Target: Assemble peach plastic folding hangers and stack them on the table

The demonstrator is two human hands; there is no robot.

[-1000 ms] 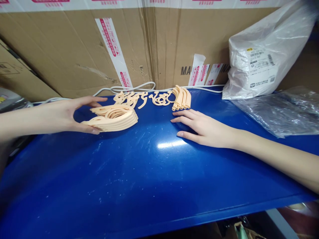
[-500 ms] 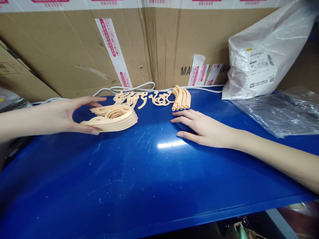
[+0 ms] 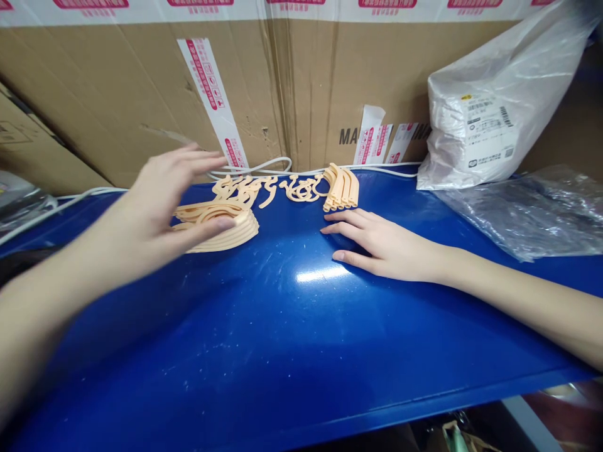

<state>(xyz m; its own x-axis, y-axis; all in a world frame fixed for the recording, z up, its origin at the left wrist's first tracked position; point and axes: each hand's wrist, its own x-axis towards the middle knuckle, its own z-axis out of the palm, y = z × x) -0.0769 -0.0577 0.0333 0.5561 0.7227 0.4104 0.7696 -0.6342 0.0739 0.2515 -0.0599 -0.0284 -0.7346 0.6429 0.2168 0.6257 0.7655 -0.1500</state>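
Observation:
A neat stack of beige, curved flat pieces lies on the blue table. My left hand is raised in front of it, thumb and fingers spread, partly covering the stack and holding nothing. My right hand rests palm down on the table, fingers stretched out and empty. Just beyond its fingertips is a bundle of beige curved tubes, set side by side with hollow ends facing me. Beige hook-like pieces and thin ring-like pieces lie along the back; their exact kind is unclear.
Large cardboard boxes wall off the back of the blue table. A white cable runs along their base. At the right stand a white plastic bag with a label and a crumpled clear plastic sheet.
My left hand has let go of the stack's left end, lifted and shifted right over it. The stack and my right hand stay in place.

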